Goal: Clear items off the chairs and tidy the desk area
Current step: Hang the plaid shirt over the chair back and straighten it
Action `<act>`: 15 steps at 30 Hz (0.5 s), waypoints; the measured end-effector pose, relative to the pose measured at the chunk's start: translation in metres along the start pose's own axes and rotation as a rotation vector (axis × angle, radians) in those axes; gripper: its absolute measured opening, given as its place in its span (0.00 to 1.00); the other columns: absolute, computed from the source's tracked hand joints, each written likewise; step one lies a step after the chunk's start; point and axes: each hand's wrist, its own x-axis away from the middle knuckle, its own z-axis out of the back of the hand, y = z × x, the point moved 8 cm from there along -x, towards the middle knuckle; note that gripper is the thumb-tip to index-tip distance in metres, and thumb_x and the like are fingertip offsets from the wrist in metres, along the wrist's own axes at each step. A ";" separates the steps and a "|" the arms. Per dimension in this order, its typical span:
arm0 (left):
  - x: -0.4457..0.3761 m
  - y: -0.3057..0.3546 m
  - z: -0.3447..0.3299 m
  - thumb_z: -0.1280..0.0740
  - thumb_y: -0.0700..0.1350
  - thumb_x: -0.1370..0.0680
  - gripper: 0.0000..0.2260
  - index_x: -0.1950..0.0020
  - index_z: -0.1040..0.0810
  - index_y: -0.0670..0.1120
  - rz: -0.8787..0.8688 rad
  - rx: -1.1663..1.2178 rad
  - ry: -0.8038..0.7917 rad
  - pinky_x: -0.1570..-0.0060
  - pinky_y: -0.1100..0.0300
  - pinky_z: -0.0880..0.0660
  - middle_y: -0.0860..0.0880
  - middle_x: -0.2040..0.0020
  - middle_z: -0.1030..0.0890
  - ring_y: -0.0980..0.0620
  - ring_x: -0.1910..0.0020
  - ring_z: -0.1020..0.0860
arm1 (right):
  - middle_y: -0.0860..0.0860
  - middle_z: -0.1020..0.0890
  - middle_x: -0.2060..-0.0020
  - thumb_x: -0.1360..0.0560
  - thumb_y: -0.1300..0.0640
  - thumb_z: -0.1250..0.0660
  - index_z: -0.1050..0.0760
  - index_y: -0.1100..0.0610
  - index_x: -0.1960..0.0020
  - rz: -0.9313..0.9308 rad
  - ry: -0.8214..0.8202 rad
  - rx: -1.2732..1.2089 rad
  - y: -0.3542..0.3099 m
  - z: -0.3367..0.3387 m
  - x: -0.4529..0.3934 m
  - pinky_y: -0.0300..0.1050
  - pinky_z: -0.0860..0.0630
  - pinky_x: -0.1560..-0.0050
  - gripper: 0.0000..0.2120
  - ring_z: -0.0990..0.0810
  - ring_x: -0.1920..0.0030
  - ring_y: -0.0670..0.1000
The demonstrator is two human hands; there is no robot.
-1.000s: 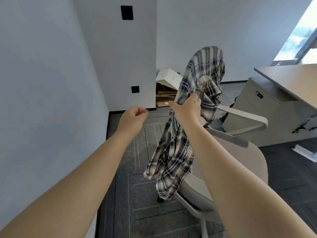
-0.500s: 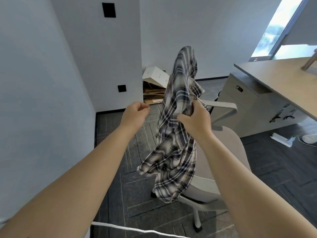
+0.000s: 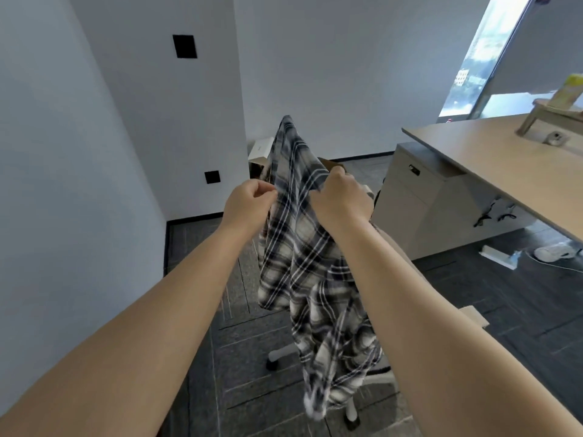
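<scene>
While I watch from far away, I see the plaid shirt [image 3: 310, 272] hanging in the air in front of the person, with its long side going straight up and down, from a peak above the hands to a loose tail near the floor. My right hand [image 3: 342, 201] grips a bunch of the cloth near the top, fingers curled tight around it, so it carries the weight. My left hand [image 3: 249, 205] is just beside it, on the shirt's left edge, and its finger and thumb look pinched on that edge. Both hands sit at the same height, with only a narrow strip of cloth between them. I think the next move is to pull the 2 hands apart to spread the shirt flat, so each hand should go out to its own side. The white chair [image 3: 284, 351] stands behind and below the shirt, and the desk [image 3: 492, 159] is well off to the right. Compared with 0.5 s ago, the left hand was a fist held apart from the cloth, and now it touches the edge. The view has also turned, so more of the desk shows.
</scene>
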 end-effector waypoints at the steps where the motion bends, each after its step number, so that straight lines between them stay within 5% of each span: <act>1: -0.001 0.002 -0.001 0.40 0.43 0.23 0.06 0.49 0.26 0.44 -0.007 -0.006 -0.004 0.57 0.63 0.31 0.53 0.58 0.25 0.52 0.52 0.27 | 0.59 0.25 0.39 0.22 0.56 0.42 0.34 0.62 0.38 0.002 0.027 0.027 0.002 0.002 -0.002 0.51 0.28 0.47 0.16 0.27 0.39 0.60; 10: -0.026 0.017 -0.024 0.39 0.45 0.23 0.18 0.33 0.33 0.44 -0.142 -0.095 -0.044 0.39 0.58 0.33 0.48 0.37 0.28 0.51 0.39 0.30 | 0.53 0.23 0.61 0.27 0.52 0.40 0.28 0.60 0.54 0.073 0.187 0.067 0.042 0.028 0.012 0.44 0.31 0.61 0.11 0.26 0.62 0.55; 12: -0.031 0.027 -0.032 0.37 0.46 0.23 0.22 0.30 0.36 0.45 -0.209 -0.153 -0.061 0.31 0.53 0.37 0.44 0.31 0.33 0.47 0.32 0.34 | 0.52 0.25 0.62 0.27 0.50 0.41 0.32 0.58 0.57 0.052 0.205 0.099 0.047 0.033 0.015 0.44 0.34 0.61 0.10 0.25 0.61 0.55; 15: -0.038 0.042 -0.042 0.36 0.47 0.24 0.27 0.28 0.41 0.47 -0.301 -0.304 -0.095 0.27 0.48 0.45 0.43 0.27 0.40 0.44 0.27 0.42 | 0.56 0.22 0.50 0.26 0.44 0.41 0.28 0.60 0.47 0.051 0.250 0.213 0.041 0.032 0.014 0.48 0.30 0.54 0.20 0.23 0.48 0.57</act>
